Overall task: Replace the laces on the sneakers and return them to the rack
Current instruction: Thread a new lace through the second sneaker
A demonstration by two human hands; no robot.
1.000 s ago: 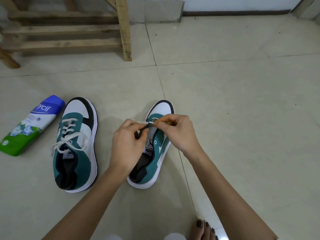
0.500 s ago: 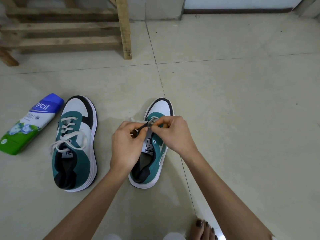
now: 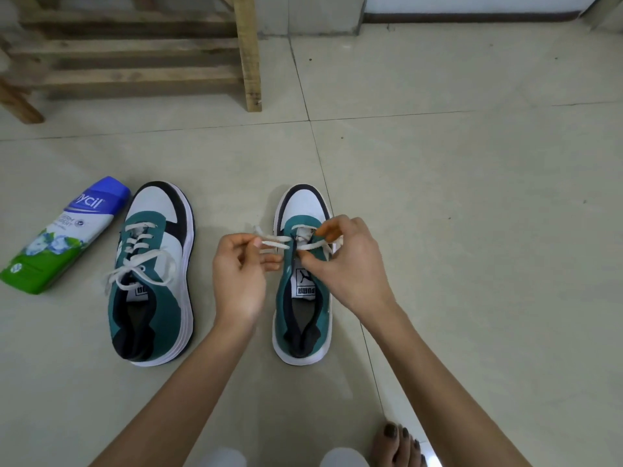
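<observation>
Two teal, white and black sneakers stand on the tiled floor, toes pointing away from me. The left sneaker (image 3: 153,274) is fully laced with a white lace tied in a bow. The right sneaker (image 3: 303,281) carries a white lace (image 3: 274,242) only through its front eyelets. My left hand (image 3: 241,274) pinches the lace's left end just off the shoe's left side. My right hand (image 3: 350,264) pinches the lace's other end over the shoe's right eyelets. The wooden rack (image 3: 135,59) stands at the top left.
A blue, white and green bottle (image 3: 64,235) lies on its side left of the laced sneaker. My bare toes (image 3: 399,444) show at the bottom edge. A wall base and a dark skirting run along the top.
My left hand has moved left off the shoe, drawing the lace end out sideways. My right hand has shifted slightly right. More of the tongue now shows between my hands.
</observation>
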